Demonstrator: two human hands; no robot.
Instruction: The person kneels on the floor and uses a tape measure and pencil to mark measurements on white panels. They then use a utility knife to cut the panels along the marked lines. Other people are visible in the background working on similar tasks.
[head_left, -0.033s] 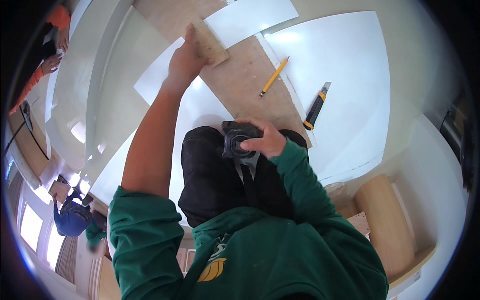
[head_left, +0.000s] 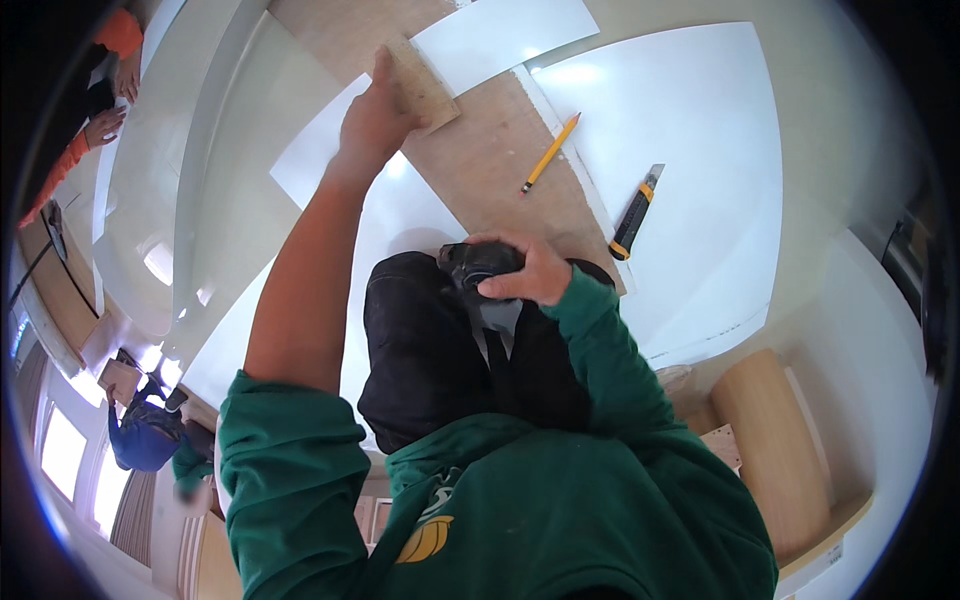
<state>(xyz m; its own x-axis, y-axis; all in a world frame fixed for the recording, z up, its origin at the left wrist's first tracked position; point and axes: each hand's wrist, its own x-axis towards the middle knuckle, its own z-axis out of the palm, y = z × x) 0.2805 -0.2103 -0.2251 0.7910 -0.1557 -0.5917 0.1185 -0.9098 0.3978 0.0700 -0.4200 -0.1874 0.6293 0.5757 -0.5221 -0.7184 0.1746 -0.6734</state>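
My left hand (head_left: 376,120) reaches forward, its fingers and thumb spread along one end of a small wooden board (head_left: 430,90) and gripping it. That board lies on a brown panel, against a white sheet (head_left: 505,38). Close above my knees, my right hand (head_left: 535,272) grips a dark, compact tool that looks like a tape measure (head_left: 478,265), thumb on its round face. To the right, a yellow pencil (head_left: 549,154) lies on the brown panel (head_left: 480,175), its tip over a white strip. A black and yellow utility knife (head_left: 636,214), blade out, rests on a large white sheet (head_left: 705,150).
Another white sheet (head_left: 400,205) lies under my left arm. Curved, glossy pale panels (head_left: 225,150) stand at the left. Beyond them are a co-worker's hands (head_left: 105,125) and orange sleeves. Farther back, a person in blue (head_left: 145,440) holds a box. A curved wooden piece (head_left: 770,440) sits at lower right.
The tape measure in my right hand has tilted slightly, so its round face shows less. My left hand stays on the wooden board.
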